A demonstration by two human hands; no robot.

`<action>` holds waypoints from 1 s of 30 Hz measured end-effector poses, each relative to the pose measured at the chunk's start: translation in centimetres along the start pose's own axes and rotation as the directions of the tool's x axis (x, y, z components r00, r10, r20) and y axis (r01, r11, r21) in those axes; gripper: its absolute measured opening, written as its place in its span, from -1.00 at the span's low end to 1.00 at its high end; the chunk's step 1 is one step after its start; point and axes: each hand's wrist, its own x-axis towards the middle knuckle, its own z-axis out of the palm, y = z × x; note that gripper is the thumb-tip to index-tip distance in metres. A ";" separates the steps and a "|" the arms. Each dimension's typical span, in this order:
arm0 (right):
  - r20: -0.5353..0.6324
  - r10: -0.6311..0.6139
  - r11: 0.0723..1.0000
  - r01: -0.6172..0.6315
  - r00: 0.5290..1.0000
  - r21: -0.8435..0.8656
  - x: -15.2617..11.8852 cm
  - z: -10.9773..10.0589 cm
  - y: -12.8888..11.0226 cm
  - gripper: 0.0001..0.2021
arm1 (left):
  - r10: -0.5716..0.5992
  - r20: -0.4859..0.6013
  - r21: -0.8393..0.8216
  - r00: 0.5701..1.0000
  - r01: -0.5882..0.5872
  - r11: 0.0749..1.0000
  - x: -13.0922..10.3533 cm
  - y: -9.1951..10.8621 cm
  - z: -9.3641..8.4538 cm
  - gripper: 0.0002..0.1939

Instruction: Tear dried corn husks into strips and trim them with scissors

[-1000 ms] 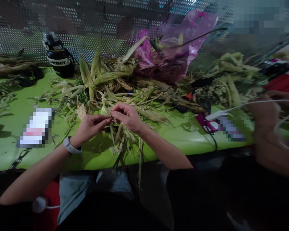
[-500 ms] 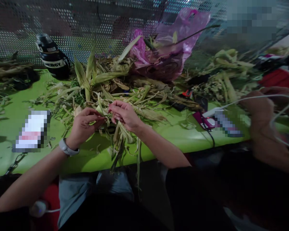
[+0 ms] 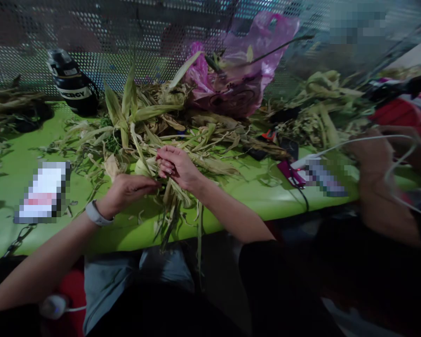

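Note:
My left hand [image 3: 130, 189], with a pale watch band on its wrist, reaches in from the left. Its fingers are pressed together on the husk strands below my right hand. Curled fingers on my right hand [image 3: 177, 168] close around a corn husk strip [image 3: 139, 145] that runs up to the left. Between the hands a pale, rounded husk bundle [image 3: 142, 167] shows, partly covered by the fingers. Loose husk strips [image 3: 175, 196] hang beneath the right hand over the table's front edge. The exact grip points are hidden.
Dried husks [image 3: 210, 135] are heaped behind my hands on the green table [image 3: 119, 234]. A black bottle [image 3: 73, 89], pink plastic bag [image 3: 231, 89] and mesh panel [image 3: 126, 28] stand behind. Phones [image 3: 42, 192] lie at both sides. At right, another person's hand [image 3: 375, 154] is near a white cable.
My left hand has moved slightly right and down, its fingers now flatter and under the right hand. My right hand's fingers have curled in more. The pale husk bundle shows more.

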 end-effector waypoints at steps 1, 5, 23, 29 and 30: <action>0.004 -0.007 1.000 0.007 1.000 -0.012 0.0 0.0 0.1 -0.77 | -0.067 -0.047 -0.034 0.997 0.066 0.997 0.1 -0.1 0.1 -0.83; 0.000 -0.035 0.995 0.035 0.999 -0.097 -0.1 0.2 0.4 -0.70 | -0.319 -0.057 -0.247 0.946 0.297 0.922 0.7 -0.2 0.1 -0.79; 0.068 -0.138 0.847 0.153 0.988 -0.509 0.5 -2.2 -2.0 -0.59 | -0.628 0.255 -0.417 0.736 0.669 0.615 1.2 -1.7 -1.1 -0.65; 0.026 0.023 0.910 -0.011 0.999 -0.415 1.2 -1.5 -0.1 -0.61 | -0.506 0.383 -0.263 0.773 0.616 0.743 1.2 -1.5 -1.4 -0.60; 0.040 0.023 0.905 -0.003 0.999 -0.426 1.4 -1.5 0.2 -0.62 | -0.502 0.393 -0.257 0.771 0.616 0.745 1.2 -1.4 -1.4 -0.62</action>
